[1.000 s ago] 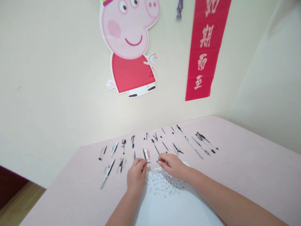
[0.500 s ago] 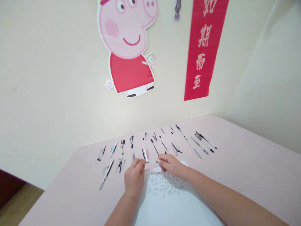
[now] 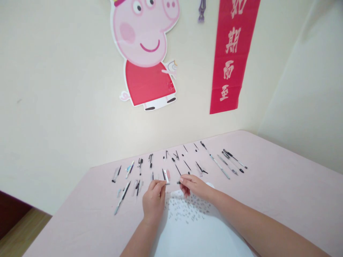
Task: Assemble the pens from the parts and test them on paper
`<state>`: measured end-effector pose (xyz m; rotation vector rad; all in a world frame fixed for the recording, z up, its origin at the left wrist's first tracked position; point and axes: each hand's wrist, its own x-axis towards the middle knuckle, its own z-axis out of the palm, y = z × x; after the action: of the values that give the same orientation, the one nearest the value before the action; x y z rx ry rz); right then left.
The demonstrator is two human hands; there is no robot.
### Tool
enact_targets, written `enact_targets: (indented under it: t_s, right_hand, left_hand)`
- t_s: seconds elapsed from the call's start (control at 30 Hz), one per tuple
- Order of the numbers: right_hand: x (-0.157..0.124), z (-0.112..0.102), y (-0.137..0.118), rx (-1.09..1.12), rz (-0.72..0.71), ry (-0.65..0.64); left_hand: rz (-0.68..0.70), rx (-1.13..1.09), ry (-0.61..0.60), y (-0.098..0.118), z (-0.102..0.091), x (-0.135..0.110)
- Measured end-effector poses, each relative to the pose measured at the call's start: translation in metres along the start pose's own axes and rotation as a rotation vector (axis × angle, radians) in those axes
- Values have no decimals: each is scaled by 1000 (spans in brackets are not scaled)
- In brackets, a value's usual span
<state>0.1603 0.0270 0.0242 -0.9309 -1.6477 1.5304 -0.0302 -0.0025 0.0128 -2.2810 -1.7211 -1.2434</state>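
Observation:
My left hand (image 3: 154, 199) is closed in a pinch, and a thin dark stick-like pen part (image 3: 167, 184) sticks out to the right of its fingertips. Facing it, my right hand (image 3: 193, 186) pinches a small dark pen piece (image 3: 178, 182) whose far end is hidden by the fingers. A gap shows between the two pieces. Just beyond the hands lie a white pen part (image 3: 166, 175), a pink pen part (image 3: 168, 174) and a dark refill (image 3: 178, 170). Left of my left hand rests a long grey and black pen (image 3: 122, 198).
Several pens and pen parts lie in loose rows on the pink table (image 3: 278, 192), among them long clear pens (image 3: 234, 159) at the right. Behind stands a wall with a pig cutout (image 3: 150, 84) and a red banner (image 3: 226, 71). White speckled cloth (image 3: 184, 235) fills the near side.
The pale piece that seemed to span the hands no longer shows between them; a gap is there now. Both hands have otherwise barely moved.

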Motion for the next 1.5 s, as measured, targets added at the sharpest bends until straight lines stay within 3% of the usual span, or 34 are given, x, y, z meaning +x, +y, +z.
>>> enact_targets:
  t_s: [0.17, 0.47, 0.8, 1.03, 1.17, 1.33, 1.5]
  right_hand:
    - [0, 1, 1, -13, -43, 4]
    - [-5, 11, 4, -430, -212, 62]
    - [-1, 25, -5, -510, -204, 104]
    - [-4, 32, -13, -586, -161, 144]
    - [-9, 29, -8, -550, -117, 239]
    - [-21, 24, -2, -444, -51, 365]
    - [-36, 35, -4, -198, 98, 283]
  left_hand:
    - [22, -134, 20, 2, 0, -1]
    - [38, -195, -32, 10, -1, -4]
    - [103, -372, -33, 22, -2, -1]
    - [23, -426, -36, 20, 0, -1]
    - [-29, -475, -50, 16, 1, -2]
    - [-210, -497, -50, 8, 5, -2]
    - [-221, -407, -132, 1, 12, -1]
